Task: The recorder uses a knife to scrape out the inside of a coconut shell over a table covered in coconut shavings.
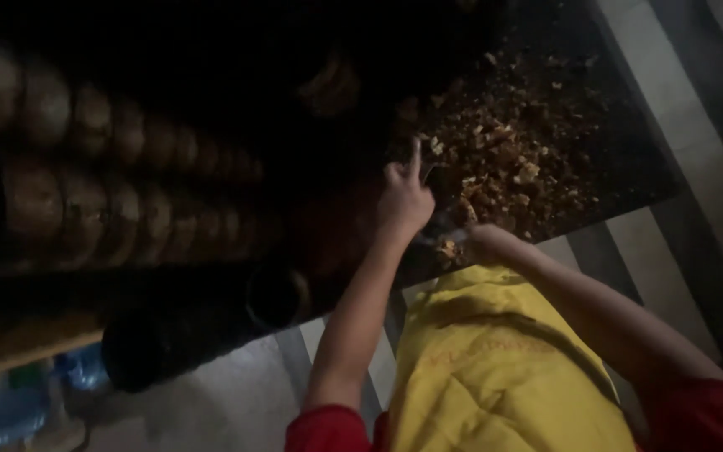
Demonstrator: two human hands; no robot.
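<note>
While the left hand (403,197) spreads its fingers over crumbs (512,159) at one o'clock, the right hand (483,243) pinches bits; best gather gently toward the surface (629,159) edge.

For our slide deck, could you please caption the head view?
Left hand and right hand work over brown crumbled scraps on a dark table.

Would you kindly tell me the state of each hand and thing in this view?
left hand: raised over the crumbs, one finger out, seemingly empty.
right hand: closed at the heap's near edge; contents unclear.
brown crumbs: loose, scattered on the dark surface.
round cakes: lined up in rows.
yellow apron: worn, creased.
</note>
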